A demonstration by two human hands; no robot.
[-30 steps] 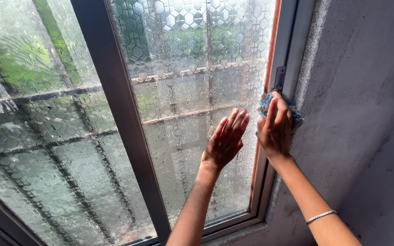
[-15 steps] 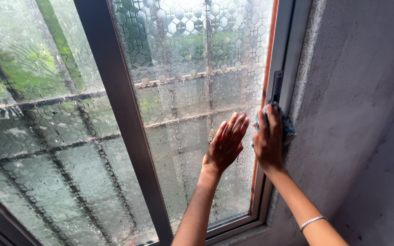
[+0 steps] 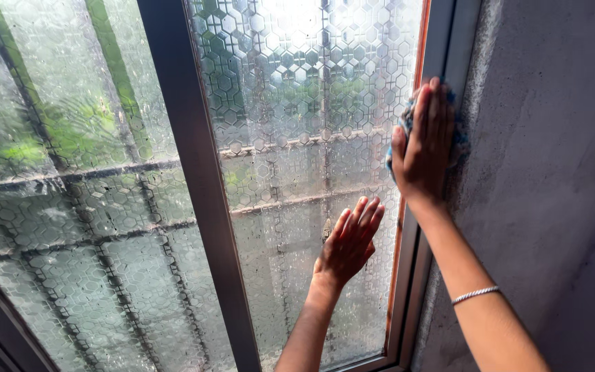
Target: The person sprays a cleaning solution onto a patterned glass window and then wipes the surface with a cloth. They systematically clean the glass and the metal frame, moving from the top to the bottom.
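Right hand (image 3: 427,141) lies flat, fingers together, pressing a blue cloth (image 3: 457,138) against the grey window frame (image 3: 442,48) at about two o'clock in the view; the palm covers most of the cloth, so only a fringe shows past the fingers, toward the rough wall (image 3: 552,172) at three o'clock. The flat press looks meant to keep the cloth bearing on the narrow metal strip rather than bunched in a fist. Left hand (image 3: 349,241) sits lower, at about five o'clock from centre, open with the fingers close together and laid on the patterned glass (image 3: 290,103), holding nothing; it seems to brace the pane. A thin bracelet (image 3: 475,295) rings the right wrist. Water beads cover the glass, and a dark centre post (image 3: 194,179) splits the window from twelve to six o'clock.

Compared with a second ago, the right hand and cloth have climbed up the frame, from level with the left hand to well above it, now covering the small dark latch. The left hand has kept its spot on the pane.
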